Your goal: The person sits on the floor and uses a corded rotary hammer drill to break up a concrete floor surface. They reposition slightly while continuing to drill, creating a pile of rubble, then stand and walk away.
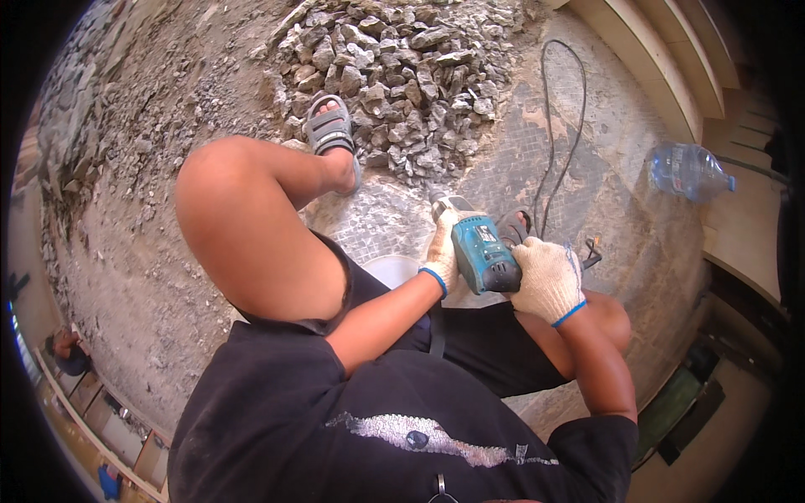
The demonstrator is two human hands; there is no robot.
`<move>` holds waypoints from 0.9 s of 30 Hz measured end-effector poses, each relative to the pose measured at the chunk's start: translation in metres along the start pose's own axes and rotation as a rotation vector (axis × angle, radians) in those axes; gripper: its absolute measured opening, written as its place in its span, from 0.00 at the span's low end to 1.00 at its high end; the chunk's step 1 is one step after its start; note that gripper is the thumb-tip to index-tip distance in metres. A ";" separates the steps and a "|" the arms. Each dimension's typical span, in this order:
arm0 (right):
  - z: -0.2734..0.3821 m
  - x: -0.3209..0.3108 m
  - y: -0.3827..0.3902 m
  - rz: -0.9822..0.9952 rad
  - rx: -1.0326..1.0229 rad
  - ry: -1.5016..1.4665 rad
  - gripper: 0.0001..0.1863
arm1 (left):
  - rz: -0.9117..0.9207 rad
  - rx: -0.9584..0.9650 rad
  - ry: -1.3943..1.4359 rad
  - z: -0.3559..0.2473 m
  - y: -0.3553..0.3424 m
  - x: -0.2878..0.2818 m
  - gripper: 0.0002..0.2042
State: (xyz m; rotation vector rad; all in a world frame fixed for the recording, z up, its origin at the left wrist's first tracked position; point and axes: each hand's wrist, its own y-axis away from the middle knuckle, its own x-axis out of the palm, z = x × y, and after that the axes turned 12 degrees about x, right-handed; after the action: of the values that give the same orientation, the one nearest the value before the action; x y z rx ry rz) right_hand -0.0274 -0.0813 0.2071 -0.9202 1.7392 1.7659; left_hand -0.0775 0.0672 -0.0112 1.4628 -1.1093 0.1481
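While stones lay heaped ahead, your left hand and right hand were curled around the teal drill.

Floor, 1 to 3 o'clock: worn grey paving, dusty, with a patterned, mosaic-like patch toward the centre. Ground, 9 to 11 o'clock: loose brown dirt strewn with gravel, rougher grey rock at the far 10 o'clock rim. Pale, smooth steps curved along 2 o'clock. At 8 o'clock ran a light-coloured frame, divided into sections; material unclear. Lighting was diffuse, shadows soft.
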 end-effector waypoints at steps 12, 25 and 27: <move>-0.028 0.039 0.038 -0.180 -0.063 -0.237 0.17 | -0.175 0.006 -0.229 0.014 0.015 0.007 0.35; -0.018 0.040 0.101 -0.152 0.059 -0.248 0.17 | -0.014 -0.168 -0.247 0.005 0.083 0.025 0.44; -0.019 0.040 0.100 -0.167 0.065 -0.240 0.17 | -0.028 -0.200 -0.255 0.006 0.081 0.026 0.43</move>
State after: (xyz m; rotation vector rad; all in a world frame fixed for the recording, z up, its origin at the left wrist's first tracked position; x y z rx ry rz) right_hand -0.1260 -0.1115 0.2443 -0.7674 1.5136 1.6291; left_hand -0.1219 0.0635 0.0613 1.3407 -1.2694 -0.1702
